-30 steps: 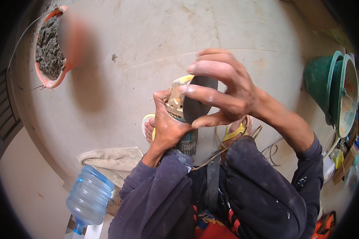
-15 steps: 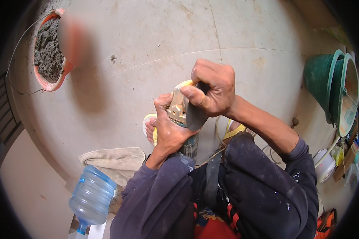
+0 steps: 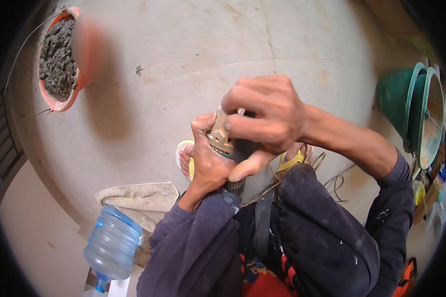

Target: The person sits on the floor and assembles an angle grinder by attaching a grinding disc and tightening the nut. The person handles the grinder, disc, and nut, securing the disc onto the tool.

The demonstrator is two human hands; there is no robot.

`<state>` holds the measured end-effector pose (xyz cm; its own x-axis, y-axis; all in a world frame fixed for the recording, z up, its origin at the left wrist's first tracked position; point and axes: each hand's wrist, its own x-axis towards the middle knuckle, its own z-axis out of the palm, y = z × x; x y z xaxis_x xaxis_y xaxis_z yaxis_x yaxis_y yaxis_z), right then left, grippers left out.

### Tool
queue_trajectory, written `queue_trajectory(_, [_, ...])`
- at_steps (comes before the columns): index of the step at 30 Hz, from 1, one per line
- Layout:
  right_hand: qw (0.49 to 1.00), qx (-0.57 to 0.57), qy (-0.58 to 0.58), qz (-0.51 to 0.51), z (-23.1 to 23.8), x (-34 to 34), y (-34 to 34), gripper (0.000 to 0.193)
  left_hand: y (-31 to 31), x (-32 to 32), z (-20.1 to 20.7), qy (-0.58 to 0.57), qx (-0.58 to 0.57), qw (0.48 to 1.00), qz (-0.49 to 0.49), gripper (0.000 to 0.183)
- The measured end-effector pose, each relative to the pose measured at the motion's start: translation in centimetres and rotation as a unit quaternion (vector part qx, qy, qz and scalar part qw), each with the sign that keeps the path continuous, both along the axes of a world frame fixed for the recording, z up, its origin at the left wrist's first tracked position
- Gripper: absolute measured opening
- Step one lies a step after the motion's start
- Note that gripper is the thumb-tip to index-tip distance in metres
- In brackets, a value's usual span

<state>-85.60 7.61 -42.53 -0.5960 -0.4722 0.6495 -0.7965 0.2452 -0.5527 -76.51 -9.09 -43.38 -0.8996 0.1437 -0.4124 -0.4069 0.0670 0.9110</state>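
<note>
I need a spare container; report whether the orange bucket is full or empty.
Not empty: the orange bucket shows grey, lumpy material across its mouth. Exact depth: cannot tell.

The tool head (image 3: 221,138) looks like matt metal. The near-left bottle (image 3: 112,243) is glossy plastic; the far-left mix (image 3: 59,59) looks rough.

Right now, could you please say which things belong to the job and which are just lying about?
In hand:
power tool, in the left hand
dark disc, at the right hand
brown cord, probably

Apparently lying about:
orange bucket of grey mix
green buckets
blue bottle
pale cloth
</note>
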Motion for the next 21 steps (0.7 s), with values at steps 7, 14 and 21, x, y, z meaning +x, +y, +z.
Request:
queue_trajectory(7, [0.996,-0.052,-0.074,-0.026,-1.1,0.4,-0.5,0.042,-0.2,0.3,0.1,-0.04,-0.1,0.994,-0.033,0.083])
queue_trajectory(14, [0.971,-0.122,-0.185,-0.086,-1.8,1.4,-1.2,0.037,0.2,0.2,0.7,-0.089,-0.01,0.996,0.026,0.081])
queue_trajectory(21, [0.923,-0.121,-0.302,-0.205,-2.2,2.2,-2.1,0.044,-0.6,0.0,-0.1,-0.037,-0.052,0.998,-0.016,0.084])
